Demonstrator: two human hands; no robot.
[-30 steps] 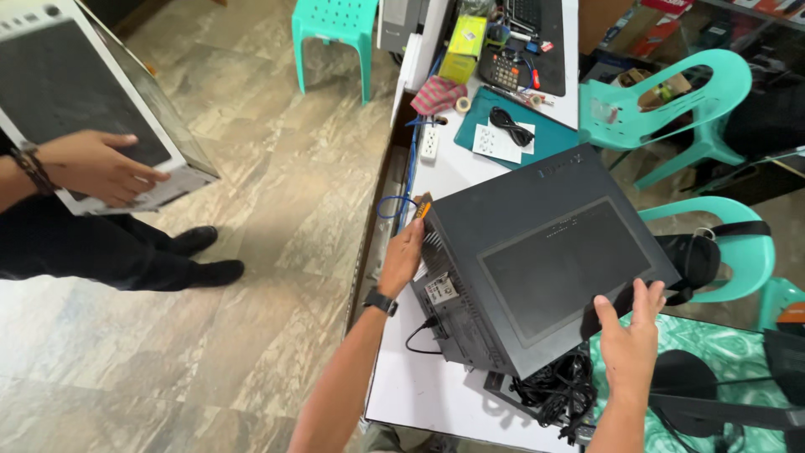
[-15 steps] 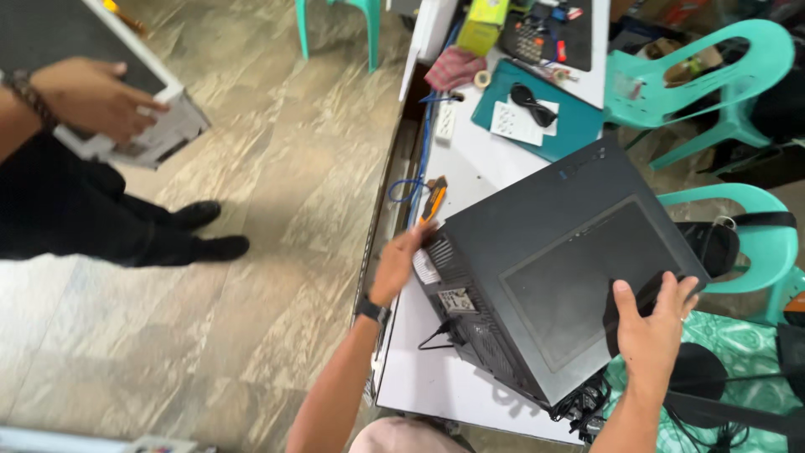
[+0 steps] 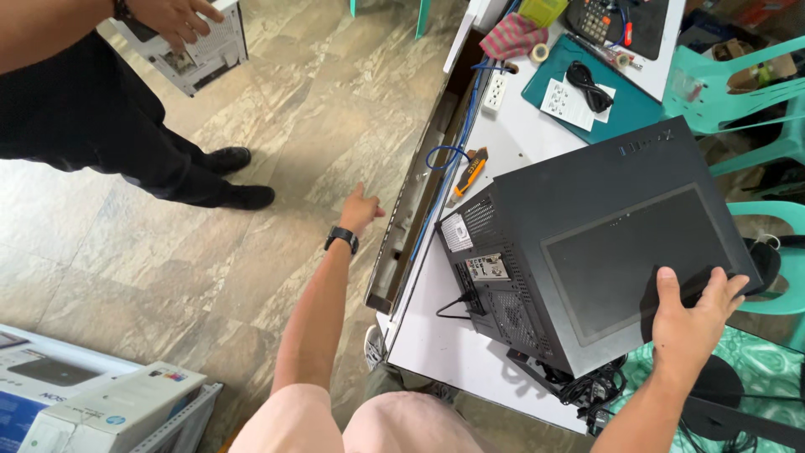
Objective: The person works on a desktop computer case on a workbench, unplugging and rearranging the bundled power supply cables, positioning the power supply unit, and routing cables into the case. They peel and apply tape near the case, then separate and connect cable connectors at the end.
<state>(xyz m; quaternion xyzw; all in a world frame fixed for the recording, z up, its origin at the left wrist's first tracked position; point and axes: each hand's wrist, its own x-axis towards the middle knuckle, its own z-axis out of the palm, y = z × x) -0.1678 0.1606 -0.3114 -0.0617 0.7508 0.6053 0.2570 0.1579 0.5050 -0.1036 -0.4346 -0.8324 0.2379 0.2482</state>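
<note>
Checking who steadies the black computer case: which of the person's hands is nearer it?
Right. The right hand rests on the black computer case; the left hand points over the floor, clear of it.

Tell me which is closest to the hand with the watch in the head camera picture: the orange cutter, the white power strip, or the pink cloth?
From the left hand, out over the floor:
1. Orange cutter, to its right at the white table's edge.
2. White power strip, farther up the table.
3. Pink cloth, farthest, at the table's top end.
</note>
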